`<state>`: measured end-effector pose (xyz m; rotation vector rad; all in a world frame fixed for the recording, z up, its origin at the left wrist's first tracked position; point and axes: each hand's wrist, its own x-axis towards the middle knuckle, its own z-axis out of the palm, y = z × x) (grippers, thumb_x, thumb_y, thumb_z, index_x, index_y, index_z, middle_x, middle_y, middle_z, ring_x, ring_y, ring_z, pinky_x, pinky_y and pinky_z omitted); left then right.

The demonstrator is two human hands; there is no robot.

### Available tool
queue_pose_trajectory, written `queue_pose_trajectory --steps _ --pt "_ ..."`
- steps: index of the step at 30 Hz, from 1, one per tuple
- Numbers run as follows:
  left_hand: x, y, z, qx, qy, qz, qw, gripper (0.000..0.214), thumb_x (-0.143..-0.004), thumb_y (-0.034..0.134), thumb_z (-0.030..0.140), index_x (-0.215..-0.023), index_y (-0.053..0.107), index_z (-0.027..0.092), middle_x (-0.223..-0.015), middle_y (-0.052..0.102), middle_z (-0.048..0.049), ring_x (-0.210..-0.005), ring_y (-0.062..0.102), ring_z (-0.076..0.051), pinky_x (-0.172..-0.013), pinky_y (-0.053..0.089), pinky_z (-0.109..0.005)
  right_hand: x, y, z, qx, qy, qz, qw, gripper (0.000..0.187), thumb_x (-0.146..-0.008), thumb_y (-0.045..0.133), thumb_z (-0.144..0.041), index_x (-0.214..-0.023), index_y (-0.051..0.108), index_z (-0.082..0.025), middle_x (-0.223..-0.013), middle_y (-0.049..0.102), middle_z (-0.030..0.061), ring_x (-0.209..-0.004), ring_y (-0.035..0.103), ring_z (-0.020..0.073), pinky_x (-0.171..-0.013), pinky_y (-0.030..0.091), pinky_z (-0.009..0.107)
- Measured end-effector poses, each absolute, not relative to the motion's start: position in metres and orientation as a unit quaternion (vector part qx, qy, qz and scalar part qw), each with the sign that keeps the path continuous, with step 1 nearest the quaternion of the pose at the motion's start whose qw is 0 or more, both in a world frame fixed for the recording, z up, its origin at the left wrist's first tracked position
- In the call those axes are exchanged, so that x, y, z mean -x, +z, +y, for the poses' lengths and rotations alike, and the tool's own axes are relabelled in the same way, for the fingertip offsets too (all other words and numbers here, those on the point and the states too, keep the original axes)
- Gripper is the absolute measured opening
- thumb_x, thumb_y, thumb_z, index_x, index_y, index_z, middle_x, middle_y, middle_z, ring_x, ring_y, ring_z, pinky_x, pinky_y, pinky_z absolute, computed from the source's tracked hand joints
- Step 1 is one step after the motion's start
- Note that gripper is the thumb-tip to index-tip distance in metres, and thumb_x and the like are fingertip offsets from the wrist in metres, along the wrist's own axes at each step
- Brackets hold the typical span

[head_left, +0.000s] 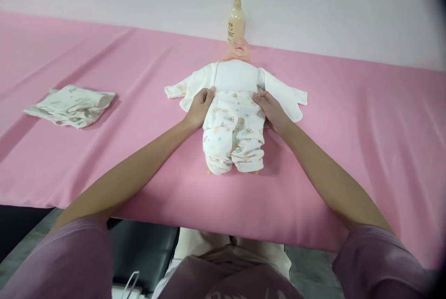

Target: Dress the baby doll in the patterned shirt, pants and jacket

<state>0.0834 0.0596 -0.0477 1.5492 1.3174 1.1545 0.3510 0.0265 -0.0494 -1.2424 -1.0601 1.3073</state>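
A baby doll (239,51) lies on its back on the pink table cover (139,57), head away from me. It wears a white top (237,76) with sleeves spread out and printed white trousers (235,134). My left hand (200,106) grips the trousers' waistband on the doll's left-hand side, fingers curled. On the other side my right hand (270,109) pinches the same waistband.
A cream pump bottle (236,22) stands upright just behind the doll's head. A folded pile of printed white baby clothes (71,105) lies at the left of the table. A dark stool (146,248) sits below the near table edge.
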Motion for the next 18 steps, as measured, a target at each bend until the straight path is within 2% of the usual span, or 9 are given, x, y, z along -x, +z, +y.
queue_pose_trajectory --steps 3,6,10,13,16,18 --pt "-0.078 -0.046 0.055 -0.613 0.447 0.521 0.391 0.046 -0.120 0.072 0.063 -0.101 0.065 0.022 -0.102 0.069 -0.0064 -0.101 0.068 -0.024 -0.093 0.060 -0.034 -0.349 -0.043 0.018 0.511 0.545 -0.415 0.520 0.055 -0.080 0.101 -0.062 -0.096 0.060 -0.029 -0.095 0.067 0.0001 -0.093 0.063 0.0242 -0.082 0.058 0.041" --pt "-0.071 -0.045 0.050 -0.614 0.424 0.516 0.420 0.032 -0.113 0.084 0.050 -0.112 0.068 0.023 -0.107 0.072 -0.0054 -0.096 0.067 -0.021 -0.086 0.057 -0.030 -0.348 -0.037 0.010 0.508 0.577 -0.379 0.516 0.039 -0.082 0.094 -0.046 -0.094 0.061 -0.027 -0.094 0.067 0.0012 -0.089 0.060 0.0233 -0.078 0.054 0.040" --pt "-0.063 -0.045 0.052 -0.664 0.385 0.499 0.403 0.037 -0.107 0.086 0.055 -0.112 0.072 0.021 -0.091 0.067 -0.0024 -0.081 0.059 -0.019 -0.075 0.049 -0.029 -0.346 -0.037 0.008 0.481 0.605 -0.377 0.510 0.045 -0.078 0.099 -0.053 -0.096 0.065 -0.028 -0.099 0.073 0.0030 -0.096 0.067 0.0281 -0.084 0.059 0.043" --pt "-0.059 -0.041 0.060 -0.714 0.377 0.477 0.347 0.042 -0.104 0.085 0.062 -0.109 0.077 0.021 -0.083 0.065 -0.0010 -0.078 0.057 -0.019 -0.075 0.047 -0.031 -0.347 -0.042 0.015 0.464 0.600 -0.398 0.516 0.053 -0.072 0.104 -0.061 -0.099 0.072 -0.028 -0.100 0.076 0.0038 -0.097 0.071 0.0297 -0.090 0.062 0.046" --pt "-0.062 -0.032 0.073 -0.737 0.384 0.448 0.330 0.044 -0.101 0.084 0.063 -0.099 0.077 0.020 -0.090 0.073 -0.0041 -0.083 0.062 -0.021 -0.078 0.049 -0.032 -0.352 -0.038 0.024 0.475 0.538 -0.470 0.514 0.053 -0.072 0.105 -0.065 -0.094 0.076 -0.026 -0.094 0.075 0.0035 -0.089 0.068 0.0256 -0.083 0.059 0.042" --pt "-0.067 -0.025 0.083 -0.745 0.400 0.428 0.319 0.043 -0.104 0.081 0.060 -0.094 0.073 0.020 -0.094 0.074 -0.0058 -0.087 0.065 -0.022 -0.080 0.051 -0.033 -0.355 -0.026 0.029 0.484 0.472 -0.556 0.484 0.049 -0.080 0.101 -0.068 -0.092 0.078 -0.025 -0.086 0.071 0.0023 -0.082 0.062 0.0217 -0.075 0.053 0.038"
